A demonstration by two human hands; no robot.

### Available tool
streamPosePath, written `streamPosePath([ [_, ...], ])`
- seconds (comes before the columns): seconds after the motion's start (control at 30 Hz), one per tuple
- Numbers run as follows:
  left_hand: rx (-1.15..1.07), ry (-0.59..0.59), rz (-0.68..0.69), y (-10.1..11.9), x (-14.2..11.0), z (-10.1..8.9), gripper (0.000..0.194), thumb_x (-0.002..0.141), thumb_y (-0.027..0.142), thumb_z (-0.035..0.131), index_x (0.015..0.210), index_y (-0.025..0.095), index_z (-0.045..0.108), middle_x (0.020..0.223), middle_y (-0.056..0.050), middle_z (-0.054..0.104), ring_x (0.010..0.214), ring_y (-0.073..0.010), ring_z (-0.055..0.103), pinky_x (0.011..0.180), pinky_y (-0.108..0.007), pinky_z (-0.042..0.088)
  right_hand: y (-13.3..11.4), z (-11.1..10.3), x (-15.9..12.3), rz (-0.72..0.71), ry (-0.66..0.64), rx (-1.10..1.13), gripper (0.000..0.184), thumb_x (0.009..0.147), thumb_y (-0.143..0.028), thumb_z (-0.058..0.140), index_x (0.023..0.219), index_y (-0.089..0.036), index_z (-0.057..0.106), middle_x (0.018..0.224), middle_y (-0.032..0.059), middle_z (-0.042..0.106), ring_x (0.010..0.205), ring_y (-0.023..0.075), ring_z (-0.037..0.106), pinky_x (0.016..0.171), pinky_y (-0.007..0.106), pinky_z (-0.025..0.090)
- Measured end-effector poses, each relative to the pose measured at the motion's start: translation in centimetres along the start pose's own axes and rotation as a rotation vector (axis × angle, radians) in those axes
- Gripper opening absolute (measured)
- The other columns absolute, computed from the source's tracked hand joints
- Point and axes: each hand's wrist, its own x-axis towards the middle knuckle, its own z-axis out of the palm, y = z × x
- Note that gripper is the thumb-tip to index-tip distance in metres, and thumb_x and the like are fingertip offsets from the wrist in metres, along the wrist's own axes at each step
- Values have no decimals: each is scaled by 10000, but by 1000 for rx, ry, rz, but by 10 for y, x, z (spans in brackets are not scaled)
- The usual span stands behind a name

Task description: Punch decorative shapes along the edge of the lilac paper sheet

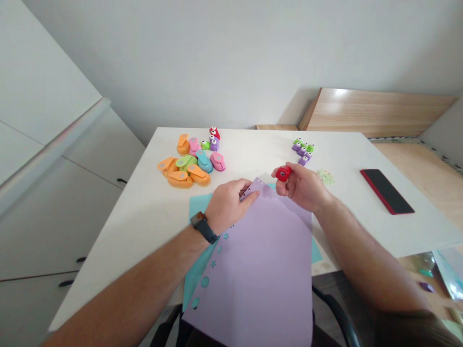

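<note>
Lilac paper sheet [249,274] lying slightly skewed on teal paper sheet [198,205], far corner raised, gripped at edge by left hand [229,205]. Punched stars and circles in line along sheet's left edge, teal showing through; small holes near far corner. Small red plastic craft punch [283,173] pinched between thumb and fingers of right hand [304,187], just beside sheet, not touching.

White tabletop [249,154] parts the large craft punches [204,161] from the small ones [302,152] — room for the right hand [302,187].
</note>
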Motion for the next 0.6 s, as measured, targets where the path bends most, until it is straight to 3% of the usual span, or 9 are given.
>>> streamPosePath([
  [0.13, 4, 190, 81, -1, 0, 3, 294, 924, 344, 691, 1161, 169, 678, 1040, -79, 744, 876, -190, 670, 767, -306, 503, 6, 6, 0, 43, -51, 43, 371, 996, -426, 395, 905, -179, 656, 589, 36, 606, 533, 177, 512, 572, 309, 352],
  [0.23, 30, 306, 184, 1, 0, 3, 246, 924, 304, 703, 1135, 179, 690, 1004, -71, 731, 899, -198, 660, 807, -332, 521, 10, 11, 0, 80, -89, 60, 386, 1011, -394, 354, 910, -170, 652, 579, 46, 616, 539, 169, 528, 572, 286, 363],
  [0.4, 66, 362, 352, 10, -2, 1, 111, 944, 268, 685, 1016, 193, 724, 946, -52, 747, 903, -190, 671, 843, -339, 525, 14, 18, -2, 78, -131, 86, 404, 1037, -399, 340, 906, -170, 646, 599, 63, 649, 578, 172, 561, 584, 272, 378],
  [0.6, 120, 359, 397, 13, -4, 2, 82, 948, 236, 672, 970, 185, 732, 895, -46, 753, 861, -188, 662, 801, -335, 510, 20, 23, -3, 55, -177, 85, 422, 1052, -411, 342, 884, -167, 642, 658, 70, 677, 586, 168, 550, 605, 286, 387],
])
